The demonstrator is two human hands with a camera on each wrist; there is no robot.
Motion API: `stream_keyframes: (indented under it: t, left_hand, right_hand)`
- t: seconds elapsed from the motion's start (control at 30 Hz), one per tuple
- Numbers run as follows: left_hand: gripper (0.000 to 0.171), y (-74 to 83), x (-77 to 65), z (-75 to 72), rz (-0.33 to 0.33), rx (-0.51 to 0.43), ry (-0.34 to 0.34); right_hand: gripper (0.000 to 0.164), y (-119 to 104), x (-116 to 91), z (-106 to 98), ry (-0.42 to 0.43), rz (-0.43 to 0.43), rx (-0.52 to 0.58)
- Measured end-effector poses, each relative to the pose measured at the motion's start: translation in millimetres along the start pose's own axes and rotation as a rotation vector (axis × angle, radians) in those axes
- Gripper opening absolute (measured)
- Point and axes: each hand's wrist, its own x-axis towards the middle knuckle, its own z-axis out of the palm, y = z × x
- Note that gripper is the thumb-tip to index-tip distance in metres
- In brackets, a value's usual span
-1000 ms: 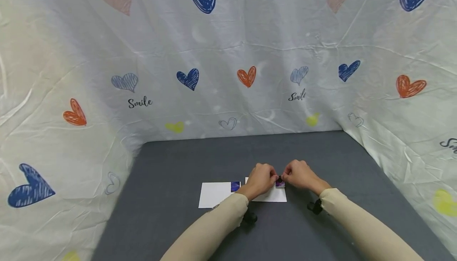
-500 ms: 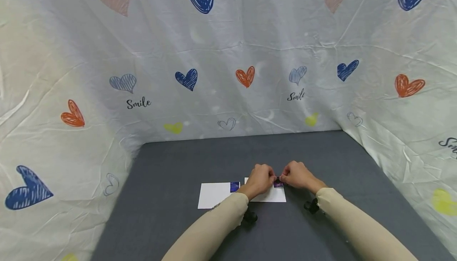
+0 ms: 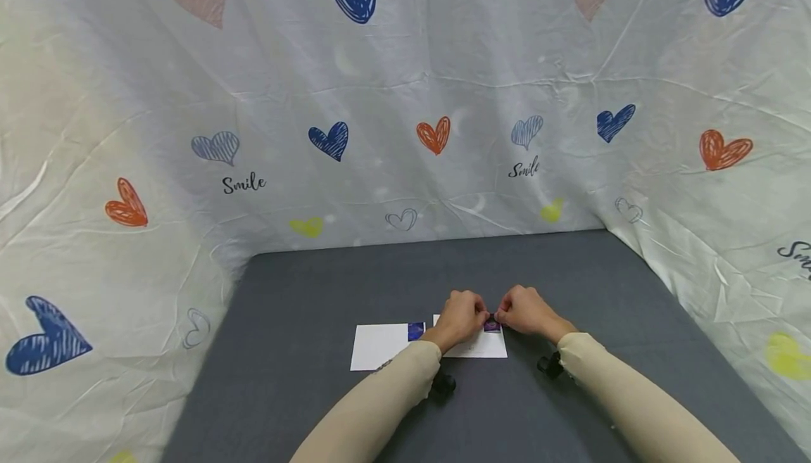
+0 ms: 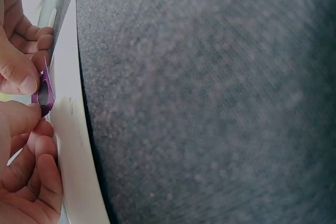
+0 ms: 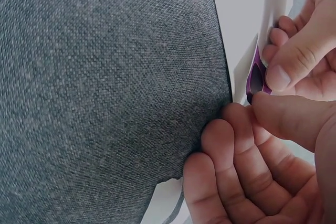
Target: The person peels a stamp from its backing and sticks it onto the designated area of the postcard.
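Note:
A small purple piece (image 3: 492, 326) with a dark patch lies at the upper right corner of the right white card (image 3: 491, 347). My left hand (image 3: 461, 316) and right hand (image 3: 527, 311) pinch its far edge, fingertips close together. In the left wrist view the purple piece (image 4: 47, 98) looks bent up from the card (image 4: 71, 114), between the right hand (image 4: 18, 61) above and the left hand (image 4: 29, 166) below. In the right wrist view the left hand (image 5: 304, 51) is above and the right hand (image 5: 257, 166) below; the pinched edge is partly hidden.
A second white card (image 3: 379, 347) lies to the left, with a dark purple-blue rectangle (image 3: 415, 331) at its upper right corner. Both cards lie on the dark grey tabletop (image 3: 304, 294). A white curtain with hearts (image 3: 380, 83) surrounds the back and sides.
The purple piece and both hands' fingertips have shifted slightly left, and the right hand has come a little closer to the left. The cards look unmoved.

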Motion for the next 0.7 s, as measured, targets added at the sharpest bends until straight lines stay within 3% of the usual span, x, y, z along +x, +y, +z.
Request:
stream_keyframes:
  t: [0.3, 0.7]
  left_hand:
    - [0.01, -0.9, 0.3, 3.0, -0.011, 0.023, -0.001]
    - [0.003, 7.5, -5.3, 3.6, -0.019, 0.099, 0.047]
  right_hand:
    - [0.022, -0.3, 0.5, 4.3, 0.03, 0.002, -0.034]
    - [0.021, -8.2, -4.4, 5.9, 0.076, -0.038, -0.055]
